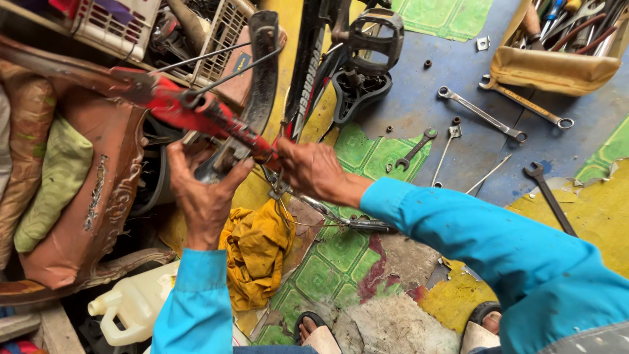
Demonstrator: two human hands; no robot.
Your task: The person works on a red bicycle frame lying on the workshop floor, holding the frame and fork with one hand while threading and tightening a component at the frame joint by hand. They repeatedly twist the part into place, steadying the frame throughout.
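Observation:
A red bicycle fork [196, 111] with a black mudguard [262, 72] and thin metal stays lies across the upper middle of the head view. My left hand [203, 190] cups the mudguard's lower end from beneath, fingers curled around it. My right hand [311, 167] grips the red fork's lower end, where wire and small metal fittings hang. Both arms wear bright blue sleeves. Below the hands lies a crumpled yellow rag [255, 252]. What sits inside my right palm is hidden.
Several wrenches [481, 113] lie on the blue floor at right, beside a tan tool bag [557, 69]. A pedal [377, 39] and black frame stand behind. A carved wooden chair [98, 196] is left, a white jug [134, 301] below. My sandalled feet [321, 334] are at the bottom.

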